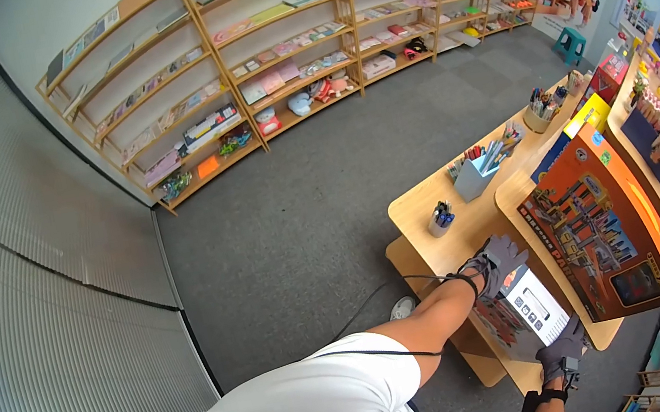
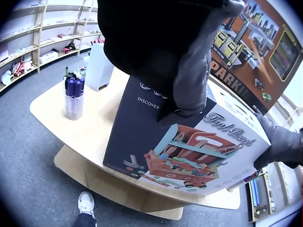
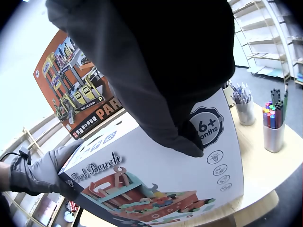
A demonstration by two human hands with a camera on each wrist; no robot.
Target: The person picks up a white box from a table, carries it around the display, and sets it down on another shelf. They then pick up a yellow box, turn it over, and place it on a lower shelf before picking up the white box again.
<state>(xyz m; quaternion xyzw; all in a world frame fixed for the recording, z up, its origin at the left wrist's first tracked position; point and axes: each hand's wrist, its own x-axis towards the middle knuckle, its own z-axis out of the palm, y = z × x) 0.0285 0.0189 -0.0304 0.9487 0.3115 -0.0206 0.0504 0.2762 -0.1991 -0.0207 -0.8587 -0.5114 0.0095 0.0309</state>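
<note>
A toy tool bench box, dark and white with "Tool Bench" printed on it, is on the wooden display table. My gloved left hand grips one end of it. In the left wrist view the left thumb lies across the printed front. Gripping the opposite end is my gloved right hand, its thumb on the white face in the right wrist view. The fingers of both hands are partly hidden behind the box.
A large orange parking toy box stands on a raised tier beside the hands. Pen cups and a blue pen holder stand along the table. Long wooden shelves line the wall. A dark cable runs along the left arm.
</note>
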